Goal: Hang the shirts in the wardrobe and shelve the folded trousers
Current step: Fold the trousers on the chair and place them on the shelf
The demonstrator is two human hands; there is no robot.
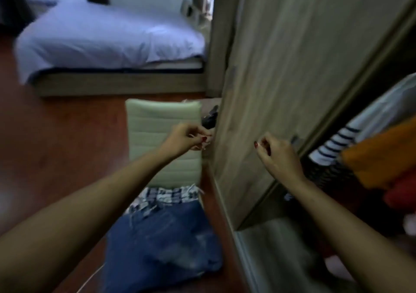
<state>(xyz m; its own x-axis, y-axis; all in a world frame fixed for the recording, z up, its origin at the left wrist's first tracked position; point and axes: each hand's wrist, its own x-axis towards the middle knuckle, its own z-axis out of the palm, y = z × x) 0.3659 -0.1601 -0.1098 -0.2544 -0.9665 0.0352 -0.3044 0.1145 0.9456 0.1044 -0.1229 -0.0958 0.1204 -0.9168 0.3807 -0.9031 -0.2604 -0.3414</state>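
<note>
**Two hands at the wardrobe door, trousers folded on a chair**

The wooden wardrobe door (281,67) fills the right, with a bed (101,38) far left. Folded blue trousers (162,243) lie on a checked shirt (166,194) on the near pale chair (162,121). The left hand (189,138) curls at the door's left edge, its grip lost in blur. The right hand (276,155) is clenched, empty, against the door's face.

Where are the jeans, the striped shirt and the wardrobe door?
jeans (162,243): head view, middle of the denim.
striped shirt (335,141): head view, its striped part.
wardrobe door (292,56): head view, bare wood panel.
</note>
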